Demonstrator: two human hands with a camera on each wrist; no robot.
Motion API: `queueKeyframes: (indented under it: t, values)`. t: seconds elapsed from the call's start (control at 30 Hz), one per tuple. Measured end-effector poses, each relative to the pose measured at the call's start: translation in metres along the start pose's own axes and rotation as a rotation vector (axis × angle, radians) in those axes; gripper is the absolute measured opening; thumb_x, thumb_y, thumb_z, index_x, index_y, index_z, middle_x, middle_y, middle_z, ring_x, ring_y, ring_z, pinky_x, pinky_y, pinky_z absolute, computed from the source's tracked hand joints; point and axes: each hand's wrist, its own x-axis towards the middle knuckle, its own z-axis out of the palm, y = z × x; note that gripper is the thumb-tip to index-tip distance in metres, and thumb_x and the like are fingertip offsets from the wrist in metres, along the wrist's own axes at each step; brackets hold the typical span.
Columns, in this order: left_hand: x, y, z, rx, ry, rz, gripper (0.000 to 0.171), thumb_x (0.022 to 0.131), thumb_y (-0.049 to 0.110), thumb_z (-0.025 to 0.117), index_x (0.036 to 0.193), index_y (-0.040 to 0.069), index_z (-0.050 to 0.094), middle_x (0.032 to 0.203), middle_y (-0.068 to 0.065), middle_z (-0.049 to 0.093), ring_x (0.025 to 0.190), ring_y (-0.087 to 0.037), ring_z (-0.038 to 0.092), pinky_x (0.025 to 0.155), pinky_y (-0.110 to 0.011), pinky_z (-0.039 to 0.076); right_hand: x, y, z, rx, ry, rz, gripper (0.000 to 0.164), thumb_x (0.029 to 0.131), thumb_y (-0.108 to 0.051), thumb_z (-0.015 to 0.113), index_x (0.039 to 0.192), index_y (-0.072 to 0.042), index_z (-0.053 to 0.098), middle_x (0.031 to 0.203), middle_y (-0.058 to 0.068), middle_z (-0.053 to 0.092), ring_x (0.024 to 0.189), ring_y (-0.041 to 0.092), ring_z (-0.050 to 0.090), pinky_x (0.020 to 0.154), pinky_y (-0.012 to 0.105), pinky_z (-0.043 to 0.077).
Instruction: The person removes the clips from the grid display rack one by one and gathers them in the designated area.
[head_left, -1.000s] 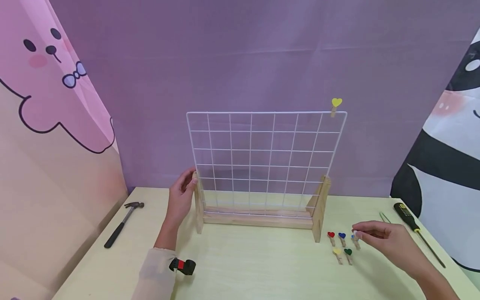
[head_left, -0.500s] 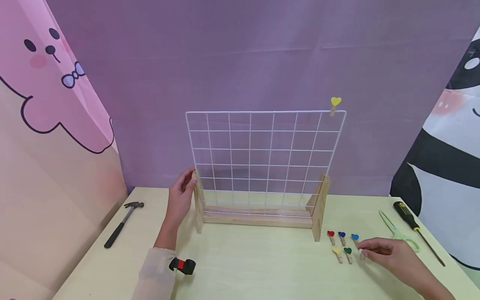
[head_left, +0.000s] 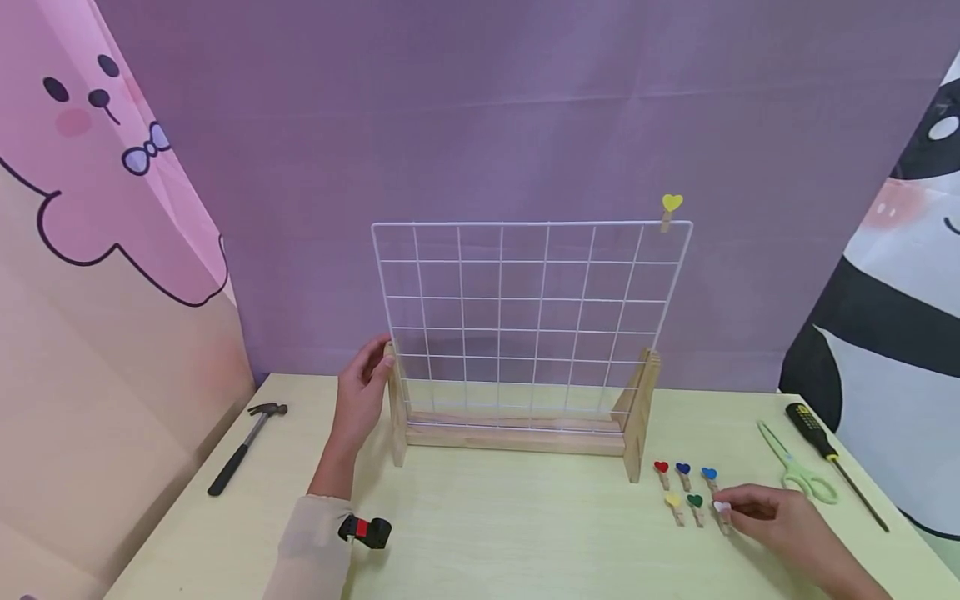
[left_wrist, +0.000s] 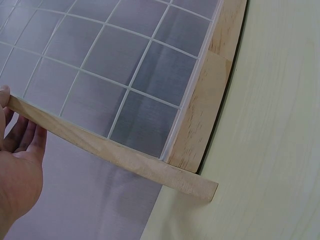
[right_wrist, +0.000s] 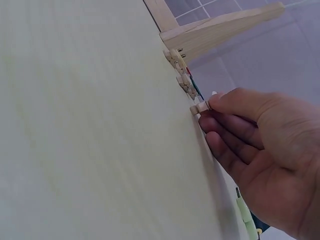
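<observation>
My left hand (head_left: 360,404) grips the top of the left wooden side post (left_wrist: 125,154) of a stand that holds a white wire grid (head_left: 525,223). My right hand (head_left: 783,521) pinches a small wooden clothespin with a white heart (head_left: 722,507) at the tabletop, thumb against finger; in the right wrist view this clothespin (right_wrist: 201,107) is partly hidden by the thumb. Beside it lie clothespins with a green heart (head_left: 695,502), a yellow heart (head_left: 673,502), a red heart (head_left: 661,468), a dark blue heart (head_left: 682,470) and a light blue heart (head_left: 709,475).
Another clothespin with a bright yellow heart (head_left: 672,203) is clipped on the grid's top right. Green scissors (head_left: 806,482) and a screwdriver (head_left: 813,429) lie to the right, a hammer (head_left: 243,454) to the left. A purple cloth (head_left: 525,108) hangs behind the table.
My right hand has moved down and slightly right with the white-heart clothespin, from near the light blue one to the right of the green one. The scissors came into view. The left hand stays.
</observation>
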Motion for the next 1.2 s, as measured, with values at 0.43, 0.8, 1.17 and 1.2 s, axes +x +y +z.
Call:
queueKeyframes:
  t: [0.43,0.8,1.17,1.2]
  values:
    - [-0.001,0.003,0.002,0.008,-0.013,0.005,0.040,0.106,0.015,0.058,0.146,0.009,0.056,0.142,-0.016,0.062,0.117,-0.003,0.059,0.099,-0.008,0.047,-0.011,0.004,0.009,-0.006,0.101,-0.017,0.027,0.093,-0.024,0.079,0.117,-0.012,0.078,0.108,0.000,0.079,0.084,-0.011,0.058,0.071,0.015,0.054]
    - [0.000,0.002,0.000,0.007,-0.013,0.010,0.041,0.107,0.015,0.057,0.147,0.007,0.055,0.144,-0.019,0.060,0.119,-0.004,0.058,0.099,-0.007,0.047,-0.009,0.005,0.012,0.019,0.128,-0.020,0.027,0.091,-0.024,0.080,0.115,-0.011,0.078,0.105,0.000,0.079,0.083,-0.010,0.060,0.070,0.015,0.055]
    - [-0.001,0.001,0.000,0.011,-0.007,0.000,0.041,0.107,0.014,0.057,0.147,0.008,0.055,0.145,-0.017,0.060,0.119,-0.002,0.058,0.099,-0.006,0.047,-0.008,0.000,0.012,0.025,0.098,0.014,0.030,0.092,-0.027,0.079,0.117,-0.011,0.078,0.109,0.003,0.079,0.085,-0.009,0.061,0.072,0.016,0.055]
    - [-0.001,0.001,0.000,0.011,-0.007,0.001,0.041,0.107,0.014,0.057,0.147,0.008,0.055,0.145,-0.017,0.060,0.119,-0.002,0.058,0.099,-0.006,0.047,-0.008,0.000,0.011,0.028,0.095,0.012,0.031,0.092,-0.028,0.079,0.117,-0.011,0.078,0.110,0.003,0.079,0.085,-0.010,0.061,0.072,0.016,0.056]
